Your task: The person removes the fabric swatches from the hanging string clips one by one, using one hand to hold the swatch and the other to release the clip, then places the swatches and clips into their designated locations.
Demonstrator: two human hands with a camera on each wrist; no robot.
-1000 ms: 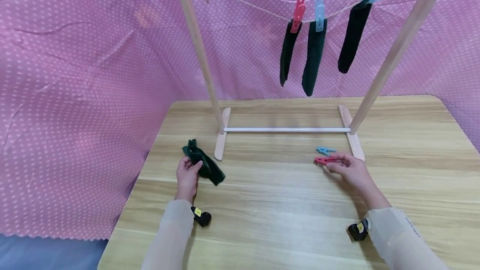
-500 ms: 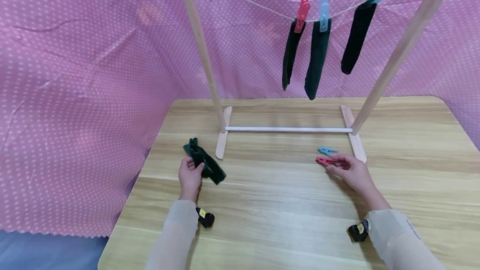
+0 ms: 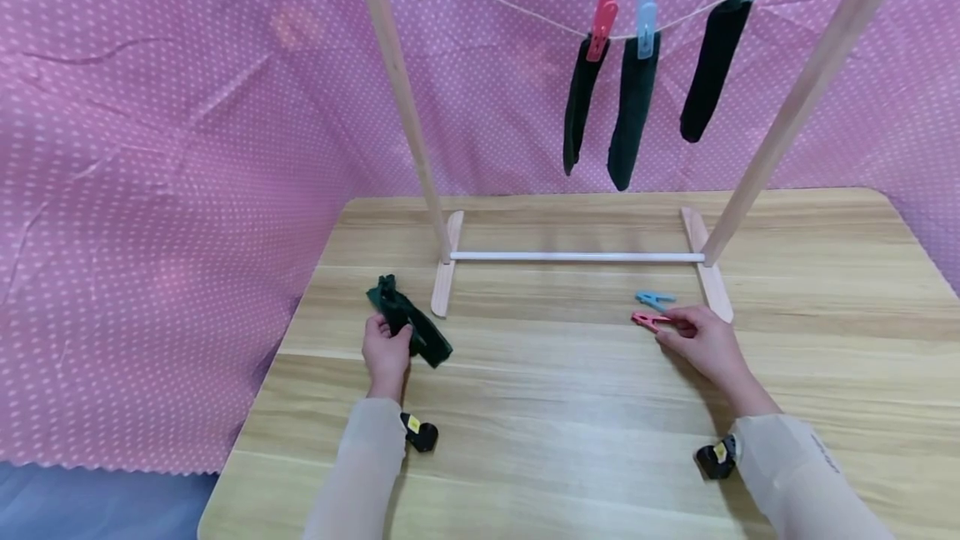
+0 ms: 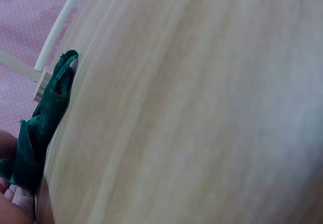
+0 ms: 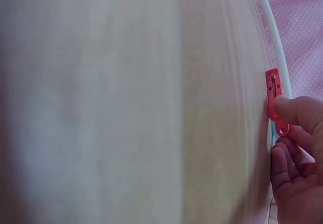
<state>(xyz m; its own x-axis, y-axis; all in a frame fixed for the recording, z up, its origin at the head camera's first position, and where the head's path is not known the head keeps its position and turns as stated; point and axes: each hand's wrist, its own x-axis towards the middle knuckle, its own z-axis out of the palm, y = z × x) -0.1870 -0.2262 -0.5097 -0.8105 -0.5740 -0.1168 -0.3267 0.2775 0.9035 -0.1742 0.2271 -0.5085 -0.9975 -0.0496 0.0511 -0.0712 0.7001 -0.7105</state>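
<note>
My left hand point(image 3: 387, 350) pinches a dark green velvety sock point(image 3: 425, 338) between thumb and fingers, at the left side of the table. In the left wrist view the crumpled sock point(image 4: 43, 125) runs up from the fingers, close to the tabletop. At the right, my right hand point(image 3: 705, 344) holds a red clothespin point(image 3: 647, 321) by its handle end. The right wrist view has the thumb pressed on the red clothespin point(image 5: 273, 85), its nose pointing away from the hand. Just beyond it lies a blue clothespin point(image 3: 654, 299), partly hidden behind the red one in that view.
A wooden drying frame stands on the table point(image 3: 540, 407), with a left post point(image 3: 405, 107), a right post point(image 3: 795, 123) and a white crossbar point(image 3: 577, 257). Three dark socks hang from its string, under a red clothespin point(image 3: 602, 23) and two blue ones. Pink dotted cloth point(image 3: 225, 148) surrounds it.
My left wrist and forearm have shifted slightly to the right, while the sock stays nearly in place. My right hand keeps its hold on the red clothespin with hardly any movement.
</note>
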